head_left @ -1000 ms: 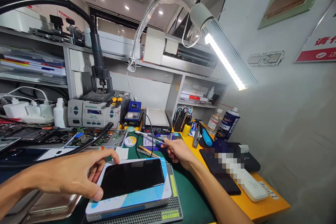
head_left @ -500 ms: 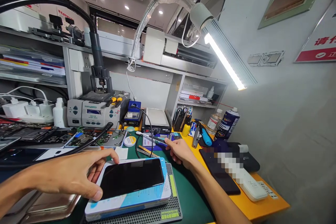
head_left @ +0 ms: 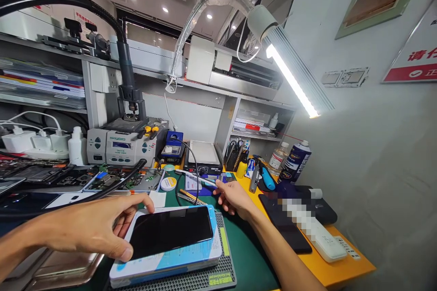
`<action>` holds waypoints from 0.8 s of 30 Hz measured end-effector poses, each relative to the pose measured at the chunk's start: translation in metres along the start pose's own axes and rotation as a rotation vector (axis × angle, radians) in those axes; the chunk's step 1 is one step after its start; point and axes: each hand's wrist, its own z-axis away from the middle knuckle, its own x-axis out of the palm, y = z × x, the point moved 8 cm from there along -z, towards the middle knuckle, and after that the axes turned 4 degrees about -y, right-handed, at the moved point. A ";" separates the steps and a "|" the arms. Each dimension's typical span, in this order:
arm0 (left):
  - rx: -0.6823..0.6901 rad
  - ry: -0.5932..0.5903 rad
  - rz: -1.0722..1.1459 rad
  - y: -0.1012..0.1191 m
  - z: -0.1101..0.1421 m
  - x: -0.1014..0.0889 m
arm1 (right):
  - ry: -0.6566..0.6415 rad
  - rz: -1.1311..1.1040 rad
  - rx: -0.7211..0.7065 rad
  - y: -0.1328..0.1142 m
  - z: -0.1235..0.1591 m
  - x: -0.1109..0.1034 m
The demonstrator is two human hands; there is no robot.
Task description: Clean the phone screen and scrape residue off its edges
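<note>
A phone with a dark screen lies face up on a white and blue pad, which rests on a grey ribbed mat. My left hand grips the phone's left end, index finger on the far corner and thumb on the near corner. My right hand reaches forward over the green mat. Its fingertips are pinched at the near end of a slim white-handled tool that lies across the bench.
A rework station with a black hose arm, chargers and opened phones fill the left. A small blue station, a hot plate, bottles, dark phones and a lit lamp stand behind and right.
My right hand has shifted slightly around the tool's near end. My left hand and the phone have stayed put.
</note>
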 end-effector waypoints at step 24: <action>-0.022 -0.043 0.001 0.004 0.002 0.001 | 0.146 0.326 0.016 0.011 -0.013 -0.016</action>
